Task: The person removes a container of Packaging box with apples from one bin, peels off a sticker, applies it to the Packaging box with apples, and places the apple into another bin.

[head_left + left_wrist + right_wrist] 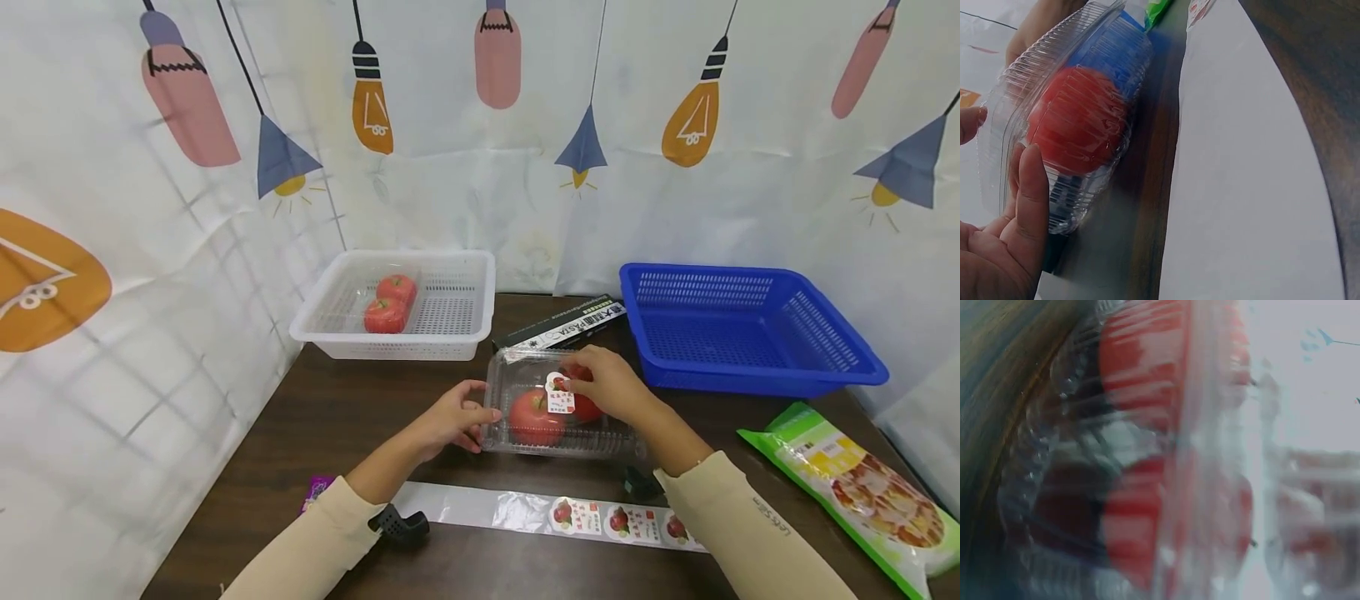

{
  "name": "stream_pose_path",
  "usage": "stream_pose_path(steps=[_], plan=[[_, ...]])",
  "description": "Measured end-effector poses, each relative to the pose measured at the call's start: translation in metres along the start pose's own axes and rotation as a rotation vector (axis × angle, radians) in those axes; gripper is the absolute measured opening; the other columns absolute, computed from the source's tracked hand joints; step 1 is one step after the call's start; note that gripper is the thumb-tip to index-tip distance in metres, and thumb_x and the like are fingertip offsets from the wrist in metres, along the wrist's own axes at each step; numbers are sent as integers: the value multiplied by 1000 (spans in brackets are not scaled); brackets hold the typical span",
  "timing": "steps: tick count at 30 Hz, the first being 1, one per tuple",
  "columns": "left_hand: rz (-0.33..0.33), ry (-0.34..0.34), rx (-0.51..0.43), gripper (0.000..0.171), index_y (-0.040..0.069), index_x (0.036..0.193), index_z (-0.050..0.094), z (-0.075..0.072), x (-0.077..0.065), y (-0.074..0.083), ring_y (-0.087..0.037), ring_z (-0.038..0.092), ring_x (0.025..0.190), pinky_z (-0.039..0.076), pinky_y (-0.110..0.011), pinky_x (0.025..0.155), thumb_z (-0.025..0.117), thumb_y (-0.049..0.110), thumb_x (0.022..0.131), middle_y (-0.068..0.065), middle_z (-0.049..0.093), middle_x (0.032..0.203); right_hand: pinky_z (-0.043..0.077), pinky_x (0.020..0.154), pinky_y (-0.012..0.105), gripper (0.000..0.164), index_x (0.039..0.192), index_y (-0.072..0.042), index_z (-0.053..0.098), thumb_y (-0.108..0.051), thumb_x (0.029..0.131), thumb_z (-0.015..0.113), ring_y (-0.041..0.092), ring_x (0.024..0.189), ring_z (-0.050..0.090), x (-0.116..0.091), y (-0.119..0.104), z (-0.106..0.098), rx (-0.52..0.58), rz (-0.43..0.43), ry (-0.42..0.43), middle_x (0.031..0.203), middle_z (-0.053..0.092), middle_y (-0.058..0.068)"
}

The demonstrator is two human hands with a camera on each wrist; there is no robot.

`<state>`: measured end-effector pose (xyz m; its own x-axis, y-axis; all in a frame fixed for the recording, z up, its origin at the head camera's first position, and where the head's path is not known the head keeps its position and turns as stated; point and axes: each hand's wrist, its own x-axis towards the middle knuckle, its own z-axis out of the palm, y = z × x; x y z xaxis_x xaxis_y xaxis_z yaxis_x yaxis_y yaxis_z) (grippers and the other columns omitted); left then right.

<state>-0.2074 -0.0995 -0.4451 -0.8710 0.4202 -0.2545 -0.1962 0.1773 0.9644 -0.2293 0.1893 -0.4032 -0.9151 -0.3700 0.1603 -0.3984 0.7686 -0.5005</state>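
Observation:
A clear plastic box (498, 387) with two red apples (537, 418) inside lies in front of me, its lid down. My left hand (450, 421) holds the box by its left end, thumb on one side of the rim and fingers on the other. In the left wrist view, those fingers (1032, 200) rest along the ribbed wall. Over the lid, my right hand (611, 383) pinches the edge of a white label (561, 400) with a red apple picture. The right wrist view is blurred, showing apples (1141, 519) through plastic without the hand.
A label strip (517, 510) runs across the table in front. Behind stand a white basket (450, 312) holding another box of apples and a blue basket (712, 379). A black pasta box (562, 325) lies between them. At right is a green food bag (862, 492); a purple packet (315, 492) lies left.

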Motion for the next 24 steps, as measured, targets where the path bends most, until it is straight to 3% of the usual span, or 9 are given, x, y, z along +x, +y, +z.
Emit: stream_pose_path(steps=[6,11,15,19,24], plan=[[5,-2,-12,71,9,143,33,0,2,-2,-20,58,65,58,-41,64,73,29,88,-10,61,84,42,96,56,57,130,-15,63,-38,81,79,32,117,49,-10,4,-9,7,-42,-139,130,54,7],[5,-14,-13,71,9,143,32,1,4,-4,-21,58,66,58,-40,65,72,30,89,-11,61,88,45,94,54,62,132,-15,61,-42,80,79,34,120,47,-17,8,-8,15,-68,-156,136,50,6],[-2,-36,-21,71,9,143,32,4,9,-4,-20,58,66,58,-40,65,72,29,89,-10,61,88,42,97,55,59,130,-14,62,-42,81,78,34,124,46,-26,13,-7,26,-61,-91,136,52,7],[-12,-56,0,74,8,144,31,3,11,-1,-21,60,68,58,-42,67,73,31,88,-12,62,90,44,95,55,55,127,-13,65,-40,81,79,32,124,46,-42,13,-5,31,-32,41,133,54,8],[-14,-12,51,71,5,143,35,-9,14,3,-24,62,88,56,-41,77,67,41,92,-16,58,113,37,99,61,59,134,-10,58,-43,87,72,37,131,40,-66,11,-8,81,89,175,140,48,12]])
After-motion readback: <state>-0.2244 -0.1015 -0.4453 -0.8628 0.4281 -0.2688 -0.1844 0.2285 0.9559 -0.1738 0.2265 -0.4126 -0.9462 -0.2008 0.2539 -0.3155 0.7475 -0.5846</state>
